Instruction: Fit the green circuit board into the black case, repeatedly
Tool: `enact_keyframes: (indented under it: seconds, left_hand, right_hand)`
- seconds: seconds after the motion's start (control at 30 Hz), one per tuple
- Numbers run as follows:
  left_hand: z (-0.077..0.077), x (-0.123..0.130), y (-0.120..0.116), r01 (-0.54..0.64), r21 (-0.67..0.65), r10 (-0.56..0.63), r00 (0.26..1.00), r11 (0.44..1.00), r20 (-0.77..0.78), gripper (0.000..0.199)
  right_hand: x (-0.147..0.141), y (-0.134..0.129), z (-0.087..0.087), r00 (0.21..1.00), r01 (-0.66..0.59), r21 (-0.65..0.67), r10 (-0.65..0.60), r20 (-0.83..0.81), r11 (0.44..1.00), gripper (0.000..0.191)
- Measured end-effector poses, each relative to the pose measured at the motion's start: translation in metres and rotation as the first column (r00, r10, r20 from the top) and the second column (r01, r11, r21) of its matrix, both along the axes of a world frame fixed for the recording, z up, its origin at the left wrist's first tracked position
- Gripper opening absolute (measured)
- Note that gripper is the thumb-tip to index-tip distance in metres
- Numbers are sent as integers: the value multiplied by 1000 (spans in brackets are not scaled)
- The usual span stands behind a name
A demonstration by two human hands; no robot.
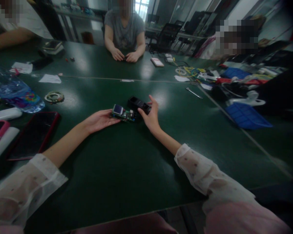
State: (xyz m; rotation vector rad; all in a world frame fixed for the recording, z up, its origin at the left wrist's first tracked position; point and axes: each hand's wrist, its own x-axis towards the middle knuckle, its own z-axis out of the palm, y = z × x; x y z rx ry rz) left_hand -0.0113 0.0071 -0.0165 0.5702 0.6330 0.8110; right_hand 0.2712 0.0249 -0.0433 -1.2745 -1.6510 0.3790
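A small green circuit board (124, 114) is held above or on the middle of the green surface (136, 169); whether it is lifted cannot be told. At its left end a dark little screen with a pale border is carried, and at its right end small metallic and blue parts are seen. Its left end is gripped by the left hand (100, 121), whose fingers are bent in around the edge, with only the board's thickness between them. Just behind the right end of the board, a black case (138, 104) is placed, long in shape and with dark openings in its upper face; whether the two are touching cannot be told. The case is held at its right end by the right hand (151, 117), with the thumb at the near side and the other fingers partly hidden behind it.

Farther left, a beaded ring (54, 97), a water bottle (19, 92), a white earphone case (8, 113) and a dark phone (36, 135) are laid close together. To the right, a wrench (194, 93), a blue tray (247, 116) and tangled cables (191, 72) are seen. The far edge is occupied by a person in grey (124, 31).
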Motion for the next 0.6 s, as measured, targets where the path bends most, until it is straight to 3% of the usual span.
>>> enact_keyframes:
  seconds: [0.27, 0.6]
  left_hand:
    - [7, 4, -3, -31, -64, 30, 1000, 997, -9, 44]
    - [9, 6, -3, -58, -78, 56, 998, 995, -25, 40]
  right_hand:
    - [-2, 1, -3, 997, 37, 13, -37, 63, 999, 70]
    - [0, 5, -7, 996, 68, -7, -68, 49, 998, 51]
